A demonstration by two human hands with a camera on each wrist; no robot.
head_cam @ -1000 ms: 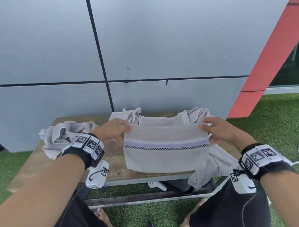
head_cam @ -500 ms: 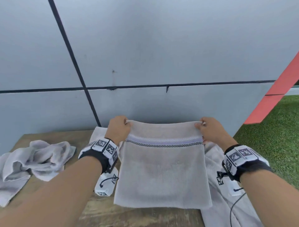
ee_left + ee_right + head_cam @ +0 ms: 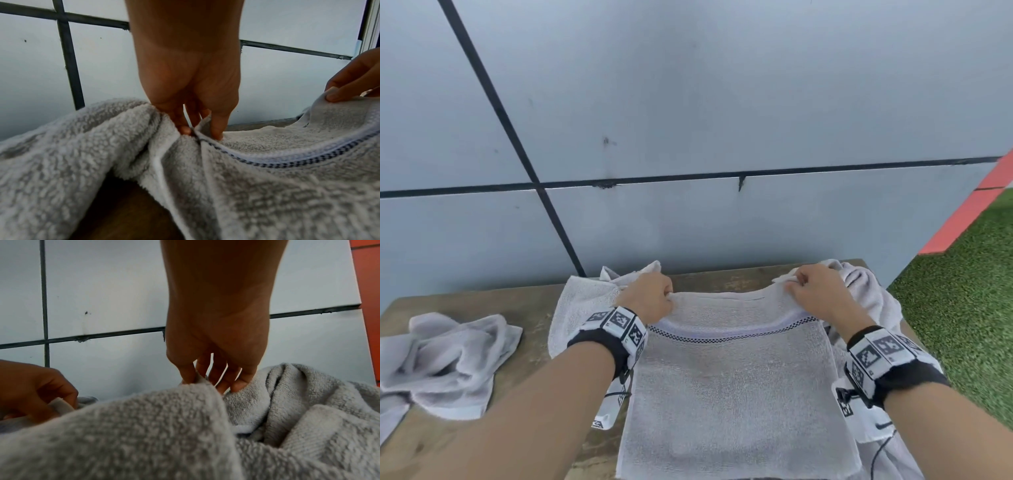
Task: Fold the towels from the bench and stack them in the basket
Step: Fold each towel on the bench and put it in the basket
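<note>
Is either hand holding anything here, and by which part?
Yes: the grey towel. The left hand pinches its far left corner, the right hand its far right corner.

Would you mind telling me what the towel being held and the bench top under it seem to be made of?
The towel looks like looped terry cloth, probably cotton: pale grey, fuzzy pile, with a flat woven band and a dark checked stripe near the pinched edge. The bench top looks like weathered brown wood, matte, with grain and worn patches; whether it is solid wood cannot be told.
</note>
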